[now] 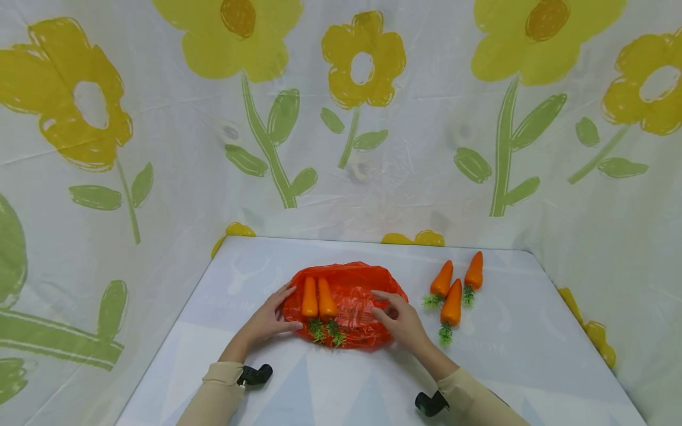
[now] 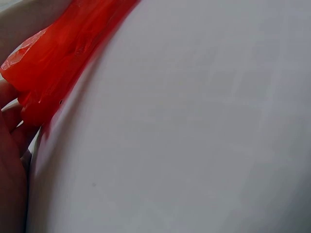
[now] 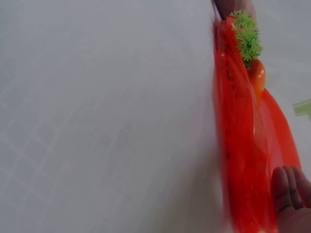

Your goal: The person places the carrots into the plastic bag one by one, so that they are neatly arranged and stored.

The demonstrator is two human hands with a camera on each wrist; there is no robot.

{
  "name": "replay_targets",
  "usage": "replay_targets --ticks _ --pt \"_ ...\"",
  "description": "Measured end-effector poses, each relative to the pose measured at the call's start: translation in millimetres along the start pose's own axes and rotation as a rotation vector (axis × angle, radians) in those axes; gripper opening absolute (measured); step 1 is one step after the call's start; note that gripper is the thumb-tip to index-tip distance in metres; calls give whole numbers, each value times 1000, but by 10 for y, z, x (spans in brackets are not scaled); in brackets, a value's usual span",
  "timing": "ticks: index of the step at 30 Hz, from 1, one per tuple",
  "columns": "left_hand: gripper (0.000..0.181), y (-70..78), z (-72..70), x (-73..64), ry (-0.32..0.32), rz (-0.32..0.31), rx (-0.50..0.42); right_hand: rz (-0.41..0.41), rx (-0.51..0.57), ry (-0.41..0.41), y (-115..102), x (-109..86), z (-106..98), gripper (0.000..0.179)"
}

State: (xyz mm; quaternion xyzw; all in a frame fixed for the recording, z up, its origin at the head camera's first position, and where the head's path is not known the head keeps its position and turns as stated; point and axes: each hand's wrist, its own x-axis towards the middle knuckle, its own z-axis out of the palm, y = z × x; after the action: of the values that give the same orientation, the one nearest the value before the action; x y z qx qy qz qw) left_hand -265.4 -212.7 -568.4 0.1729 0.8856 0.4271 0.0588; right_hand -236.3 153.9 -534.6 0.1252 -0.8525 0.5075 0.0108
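Note:
A red plastic bag [image 1: 362, 290] lies spread on the table in the head view, with two toy carrots [image 1: 309, 299] side by side on its left part, green tops toward the person. My left hand [image 1: 266, 319] is at the bag's left edge, fingers and thumb spread apart. In the left wrist view, its fingers [image 2: 12, 116] touch the red plastic [image 2: 53, 58]. My right hand [image 1: 402, 319] is over the bag's right side, fingers loosely bent with nothing between them. The right wrist view shows that hand [image 3: 294, 204] beside the red film, and a green carrot top [image 3: 248, 41] farther along.
Three more toy carrots lie to the right of the bag: one at the left [image 1: 441, 281], one farther back [image 1: 473, 272] and one nearer [image 1: 452, 305]. The white table [image 1: 511, 343] is enclosed by a flower-printed curtain [image 1: 415, 148] at the back and sides.

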Motion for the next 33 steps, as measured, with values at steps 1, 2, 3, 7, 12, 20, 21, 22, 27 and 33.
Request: replay_targets --ticks 1,2,3,7,12,20,21,22,27,33 --pt "98 2 -1 0 0 -1 2 0 -5 7 4 -6 -11 46" --pt "98 3 -2 1 -1 -6 1 -1 -9 14 13 -10 -21 46" --pt "98 4 -3 1 -2 -11 1 -3 -12 22 19 -16 -32 46" --pt "99 12 -6 2 -8 -31 3 -8 -19 36 42 -38 -77 45" --pt "101 19 -10 -3 -10 -36 3 -16 -44 30 53 -75 -132 42" --pt "100 8 -9 -1 -7 -30 7 -25 -74 40 116 -113 -200 41" --pt "100 8 -9 -2 -5 -31 8 -30 -76 40 128 -115 -207 42" --pt "100 8 -8 -3 -5 -33 7 -33 -73 42 141 -116 -214 42" --pt "100 12 -4 -5 -8 -42 9 -44 -56 58 174 -131 -264 42" --pt "100 21 -3 -4 -3 -46 -7 -29 -41 65 172 -167 -342 42"
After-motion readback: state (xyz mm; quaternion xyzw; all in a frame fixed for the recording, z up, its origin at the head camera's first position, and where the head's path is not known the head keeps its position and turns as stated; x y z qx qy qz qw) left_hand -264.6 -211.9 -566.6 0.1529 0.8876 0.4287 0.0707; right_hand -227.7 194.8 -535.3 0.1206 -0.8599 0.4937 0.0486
